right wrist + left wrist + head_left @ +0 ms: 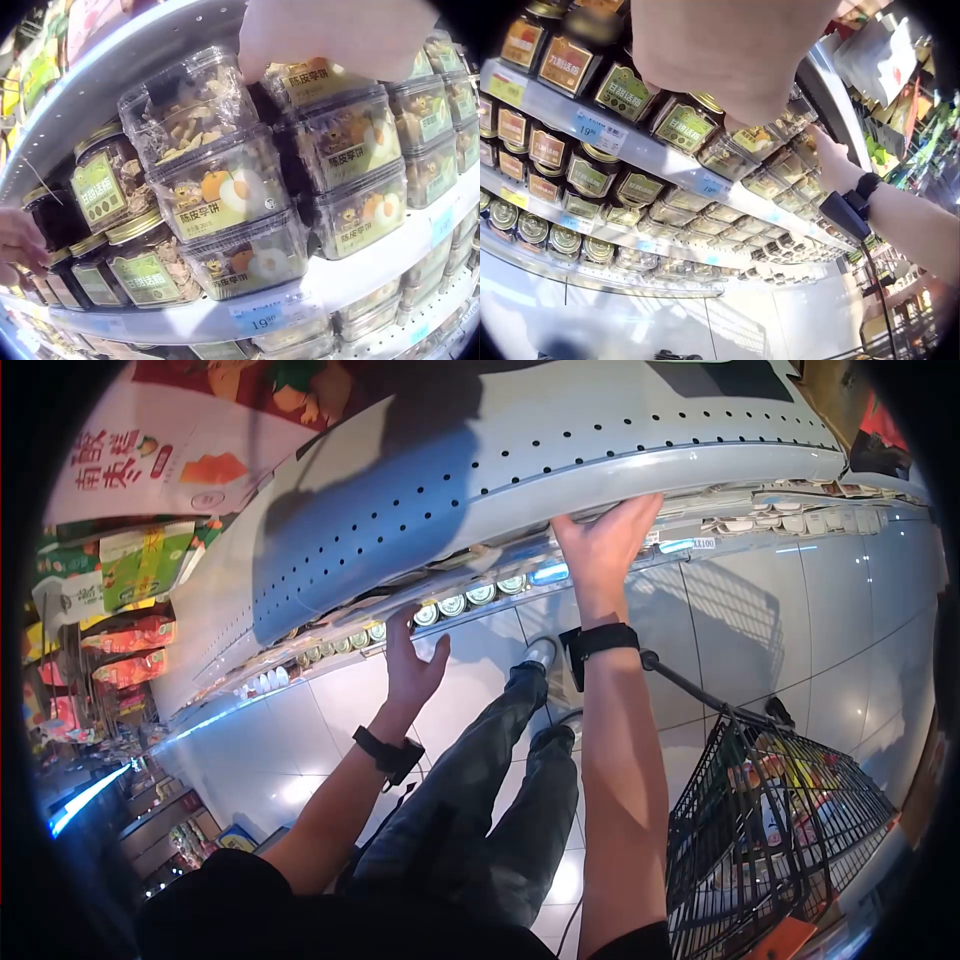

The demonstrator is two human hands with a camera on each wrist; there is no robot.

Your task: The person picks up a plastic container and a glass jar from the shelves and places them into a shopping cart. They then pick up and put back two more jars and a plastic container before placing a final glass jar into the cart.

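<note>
My right hand (605, 550) reaches in under the white perforated shelf edge (560, 460), its fingertips hidden there. In the right wrist view that hand overlaps the top clear plastic box (311, 84) of a stack of dried-fruit boxes; I cannot tell whether it grips the box. Beside it stands another stack, with a box (191, 112) of pale pieces on top. My left hand (415, 665) is held near the jars, thumb apart from the fingers. Green-labelled glass jars (682, 124) with gold lids stand just below it in the left wrist view.
Lower shelves hold more jars (564, 240) and boxes. A price tag (264, 321) is fixed along the shelf front. A black wire shopping cart (780, 810) with goods stands at the right on the tiled floor. Bagged snacks (140, 570) hang at the left.
</note>
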